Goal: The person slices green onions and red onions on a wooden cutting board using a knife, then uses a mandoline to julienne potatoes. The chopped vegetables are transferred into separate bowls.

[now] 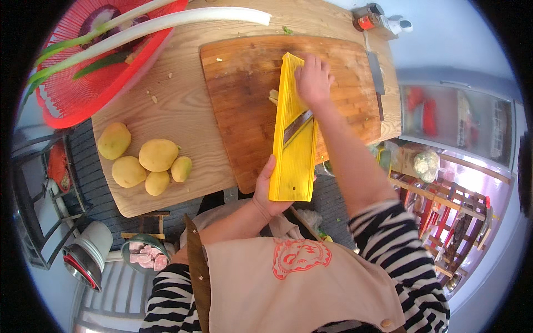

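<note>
My left hand (267, 189) grips the lower end of a yellow plastic mandoline slicer (295, 166), which has a slanted metal blade across its middle. The slicer's upper part lies over a wooden cutting board (245, 120). At its upper right edge is my right hand (314, 81), with curled fingers; whether anything is under the palm is hidden. Pale slices (273, 96) lie on the board just left of the slicer. To the left, several peeled potatoes (158, 155) sit on the table.
A red plastic basket (154, 66) with long scallions (187, 25) across it stands at the upper left. A cleaver (375, 73) lies along the board's right edge. Jars (366, 21) stand at the back right. Below the table's left side is a bowl of meat chunks (148, 256).
</note>
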`<state>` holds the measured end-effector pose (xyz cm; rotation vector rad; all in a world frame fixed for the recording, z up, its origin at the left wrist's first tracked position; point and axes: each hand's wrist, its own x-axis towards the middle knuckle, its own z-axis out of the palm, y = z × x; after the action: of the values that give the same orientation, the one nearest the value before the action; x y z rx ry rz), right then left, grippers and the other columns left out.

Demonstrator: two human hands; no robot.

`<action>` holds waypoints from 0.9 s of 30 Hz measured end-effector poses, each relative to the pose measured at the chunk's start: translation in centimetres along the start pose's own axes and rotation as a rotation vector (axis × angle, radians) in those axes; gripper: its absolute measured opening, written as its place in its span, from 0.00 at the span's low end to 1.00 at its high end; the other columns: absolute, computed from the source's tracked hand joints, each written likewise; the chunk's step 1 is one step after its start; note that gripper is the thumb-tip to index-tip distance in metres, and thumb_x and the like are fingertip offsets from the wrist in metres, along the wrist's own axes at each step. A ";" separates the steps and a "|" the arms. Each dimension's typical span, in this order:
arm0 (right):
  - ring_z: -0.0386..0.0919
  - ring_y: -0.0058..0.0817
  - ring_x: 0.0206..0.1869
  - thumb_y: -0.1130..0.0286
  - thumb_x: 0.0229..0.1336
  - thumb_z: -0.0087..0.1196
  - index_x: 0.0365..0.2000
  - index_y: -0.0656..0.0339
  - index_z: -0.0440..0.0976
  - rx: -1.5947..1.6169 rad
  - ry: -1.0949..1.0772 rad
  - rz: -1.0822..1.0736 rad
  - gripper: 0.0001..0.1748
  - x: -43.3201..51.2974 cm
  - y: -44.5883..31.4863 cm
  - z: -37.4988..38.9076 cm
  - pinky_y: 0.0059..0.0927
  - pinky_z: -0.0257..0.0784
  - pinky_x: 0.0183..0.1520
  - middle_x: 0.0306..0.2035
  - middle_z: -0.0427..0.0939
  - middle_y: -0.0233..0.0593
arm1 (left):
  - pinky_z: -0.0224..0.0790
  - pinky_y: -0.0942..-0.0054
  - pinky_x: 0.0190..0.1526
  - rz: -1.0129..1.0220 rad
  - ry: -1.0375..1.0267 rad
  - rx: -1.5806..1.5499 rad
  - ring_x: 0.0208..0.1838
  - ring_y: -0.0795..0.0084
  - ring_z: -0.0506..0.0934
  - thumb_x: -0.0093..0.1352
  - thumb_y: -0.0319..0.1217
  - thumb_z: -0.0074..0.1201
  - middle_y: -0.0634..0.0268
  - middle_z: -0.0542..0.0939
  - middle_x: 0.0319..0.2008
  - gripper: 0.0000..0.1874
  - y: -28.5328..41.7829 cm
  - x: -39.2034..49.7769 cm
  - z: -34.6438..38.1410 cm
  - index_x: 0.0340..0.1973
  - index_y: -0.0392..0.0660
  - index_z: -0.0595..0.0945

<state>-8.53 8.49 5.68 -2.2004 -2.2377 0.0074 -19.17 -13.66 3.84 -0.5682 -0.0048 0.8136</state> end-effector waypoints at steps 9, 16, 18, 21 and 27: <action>0.61 0.42 0.66 0.84 0.49 0.54 0.57 0.41 0.66 0.129 -0.596 -0.626 0.36 5.9 5.8 -4.4 0.37 0.60 0.68 0.65 0.60 0.41 | 0.61 0.37 0.59 -0.037 -0.059 0.038 0.63 0.41 0.67 0.67 0.64 0.40 0.48 0.68 0.63 0.42 0.6 -0.7 0.5 0.67 0.48 0.63; 0.67 0.52 0.59 0.64 0.49 0.59 0.57 0.63 0.62 0.103 -0.371 -0.175 0.34 3.4 7.5 -5.8 0.43 0.65 0.60 0.54 0.68 0.58 | 0.62 0.40 0.60 -0.024 -0.020 0.064 0.62 0.42 0.68 0.68 0.62 0.40 0.50 0.68 0.63 0.41 -0.1 -0.5 0.1 0.67 0.48 0.63; 0.68 0.54 0.58 0.61 0.52 0.57 0.58 0.62 0.60 0.288 -0.252 -0.129 0.35 -1.4 7.5 -7.2 0.46 0.66 0.58 0.55 0.67 0.61 | 0.62 0.42 0.60 0.036 0.005 0.096 0.62 0.44 0.69 0.68 0.62 0.40 0.51 0.69 0.62 0.40 -0.3 -0.2 0.4 0.67 0.49 0.63; 0.72 0.57 0.54 0.61 0.56 0.56 0.61 0.56 0.54 0.360 -0.098 -0.149 0.36 -11.7 5.8 -9.7 0.49 0.70 0.53 0.55 0.67 0.63 | 0.62 0.43 0.60 0.037 0.036 0.068 0.62 0.44 0.69 0.69 0.61 0.39 0.52 0.69 0.62 0.38 -0.5 0.5 0.9 0.67 0.50 0.63; 0.79 0.57 0.37 0.56 0.55 0.58 0.58 0.60 0.60 0.271 -0.396 0.068 0.34 -21.7 -0.3 -11.2 0.48 0.77 0.39 0.47 0.72 0.60 | 0.59 0.53 0.65 0.024 0.024 0.040 0.62 0.56 0.70 0.71 0.57 0.41 0.57 0.72 0.60 0.32 -0.4 0.6 1.0 0.62 0.50 0.69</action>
<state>-8.41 -13.22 16.91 -2.2766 -2.1613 0.7608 -18.70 -12.97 4.70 -0.5412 0.0401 0.8283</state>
